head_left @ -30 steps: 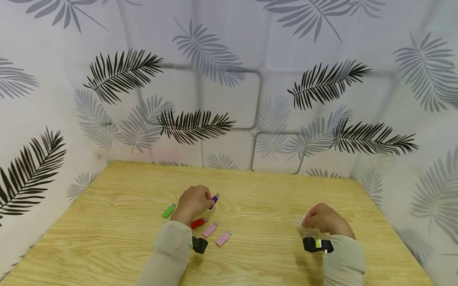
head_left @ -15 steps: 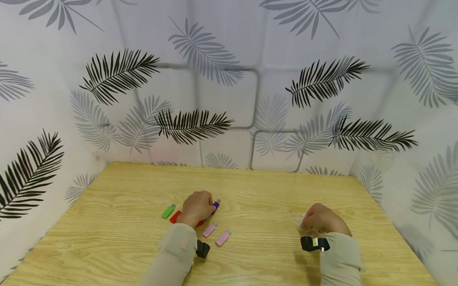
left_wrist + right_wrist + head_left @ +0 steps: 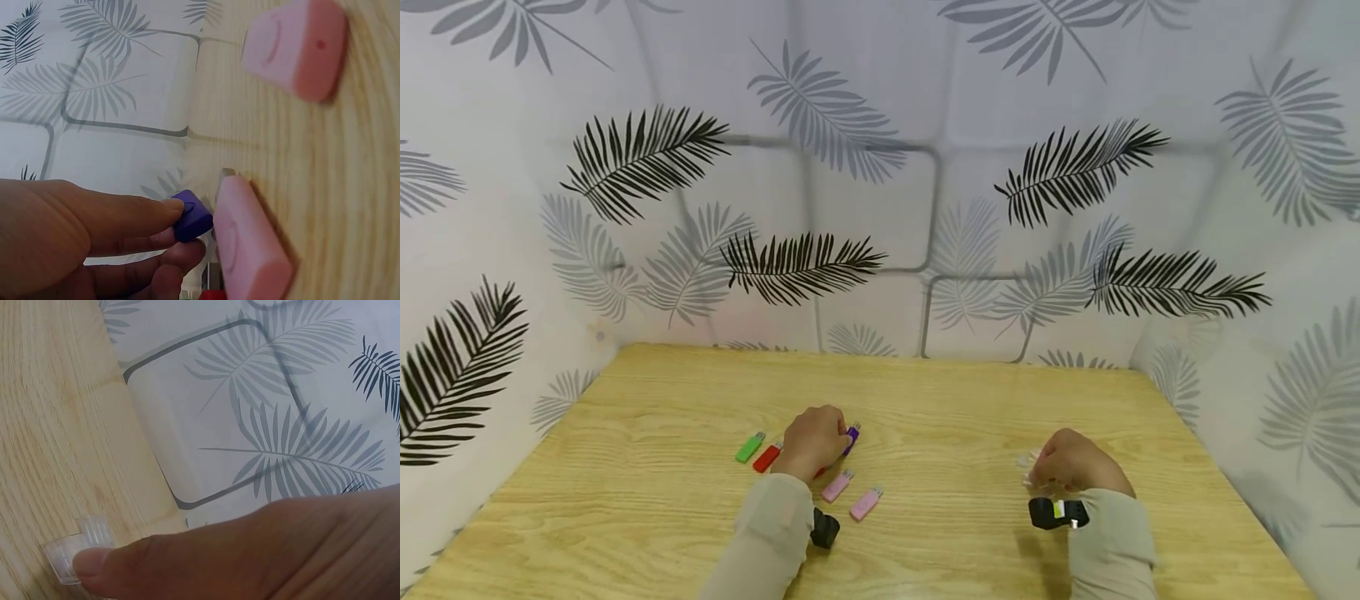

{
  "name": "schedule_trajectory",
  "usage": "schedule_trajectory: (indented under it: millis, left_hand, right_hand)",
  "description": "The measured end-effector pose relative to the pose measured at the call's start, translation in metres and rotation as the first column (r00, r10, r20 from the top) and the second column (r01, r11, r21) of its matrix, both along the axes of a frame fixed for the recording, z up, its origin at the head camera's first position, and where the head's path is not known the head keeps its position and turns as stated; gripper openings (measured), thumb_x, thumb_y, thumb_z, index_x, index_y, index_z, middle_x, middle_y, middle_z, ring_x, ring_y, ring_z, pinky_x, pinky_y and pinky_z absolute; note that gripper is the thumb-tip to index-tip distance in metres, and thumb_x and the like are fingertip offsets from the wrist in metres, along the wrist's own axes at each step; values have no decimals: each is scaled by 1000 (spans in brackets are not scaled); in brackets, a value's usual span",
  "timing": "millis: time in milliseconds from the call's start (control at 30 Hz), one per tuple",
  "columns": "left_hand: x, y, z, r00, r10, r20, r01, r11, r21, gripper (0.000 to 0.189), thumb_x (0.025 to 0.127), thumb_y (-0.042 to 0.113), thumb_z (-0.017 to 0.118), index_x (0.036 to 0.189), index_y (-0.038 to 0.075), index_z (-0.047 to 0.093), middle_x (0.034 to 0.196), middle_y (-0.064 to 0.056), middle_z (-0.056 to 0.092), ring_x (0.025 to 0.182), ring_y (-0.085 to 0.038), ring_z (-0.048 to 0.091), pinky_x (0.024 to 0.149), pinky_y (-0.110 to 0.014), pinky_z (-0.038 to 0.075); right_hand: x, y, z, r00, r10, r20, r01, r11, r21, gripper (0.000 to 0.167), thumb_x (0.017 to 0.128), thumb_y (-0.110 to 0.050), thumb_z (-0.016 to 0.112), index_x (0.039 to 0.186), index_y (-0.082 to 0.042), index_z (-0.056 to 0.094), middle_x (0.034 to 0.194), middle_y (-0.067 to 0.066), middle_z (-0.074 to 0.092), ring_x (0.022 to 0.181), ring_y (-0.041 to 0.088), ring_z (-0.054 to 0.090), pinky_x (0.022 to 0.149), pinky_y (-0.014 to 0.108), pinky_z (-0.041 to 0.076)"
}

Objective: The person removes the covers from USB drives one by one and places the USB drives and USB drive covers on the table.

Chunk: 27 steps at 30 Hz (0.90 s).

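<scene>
My left hand (image 3: 814, 435) pinches a purple USB stick (image 3: 852, 437) between thumb and fingers, its metal plug pointing away from me. Around that hand lie a green USB stick (image 3: 749, 447), a red one (image 3: 767, 457) and two pink USB sticks (image 3: 837, 486). Another red stick is mostly hidden beneath the hand. Seen from the left wrist, the purple stick is close beside a pink stick (image 3: 250, 240). At the right, my right hand (image 3: 1067, 461) has its thumb on a small clear plastic cap (image 3: 59, 561); a second clear piece (image 3: 97, 529) stands right behind it.
Everything lies on a light wood-grain table (image 3: 940, 517). A pale cloth with a leaf pattern (image 3: 880, 208) hangs behind the table and along both sides. Black cameras (image 3: 824, 528) sit at both wrists.
My left hand has moved a little right and toward me with the purple stick, uncovering a red stick on its left. My right hand has stayed nearly in place at the clear caps.
</scene>
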State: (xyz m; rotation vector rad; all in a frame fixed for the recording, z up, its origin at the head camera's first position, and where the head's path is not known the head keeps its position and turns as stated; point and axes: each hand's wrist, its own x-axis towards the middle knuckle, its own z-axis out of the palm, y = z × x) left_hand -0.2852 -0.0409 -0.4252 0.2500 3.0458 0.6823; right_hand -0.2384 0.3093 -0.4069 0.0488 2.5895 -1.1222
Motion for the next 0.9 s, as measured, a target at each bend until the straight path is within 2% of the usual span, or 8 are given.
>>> schedule_trajectory:
  millis: [133, 433, 667, 900]
  left_hand:
    - [0, 0, -1, 1000, 7, 15, -7, 1000, 12, 16, 86, 18, 73, 77, 12, 62, 74, -1, 60, 62, -18, 52, 55, -33, 44]
    - [-1, -2, -2, 1000, 16, 6, -16, 1000, 19, 16, 86, 18, 73, 76, 12, 61, 72, -1, 58, 61, -18, 52, 55, -32, 44]
    - [3, -3, -6, 1000, 15, 28, -16, 1000, 19, 16, 85, 18, 73, 77, 13, 61, 72, -1, 58, 61, -18, 52, 53, -32, 42]
    - [0, -2, -3, 1000, 18, 12, -18, 1000, 12, 14, 83, 17, 75, 80, 11, 63, 76, -2, 60, 63, -19, 53, 56, -33, 44]
  right_hand:
    - [1, 0, -1, 1000, -16, 18, 16, 1000, -7, 19, 74, 2, 71, 59, -2, 61, 48, -4, 42, 42, 7, 28, 42, 22, 27]
    - [-3, -2, -2, 999, 41, 24, -39, 996, -76, 19, 78, 4, 69, 60, 1, 61, 47, -2, 42, 39, 6, 26, 41, 21, 27]
    - [-2, 1, -6, 998, 51, 26, -49, 997, -56, 18, 79, -1, 71, 63, 2, 64, 48, -3, 46, 39, 6, 27, 41, 21, 28]
    - [-4, 3, -2, 999, 31, 26, -30, 999, -27, 14, 80, -4, 71, 68, 4, 68, 50, -1, 51, 40, 6, 30, 41, 20, 29]
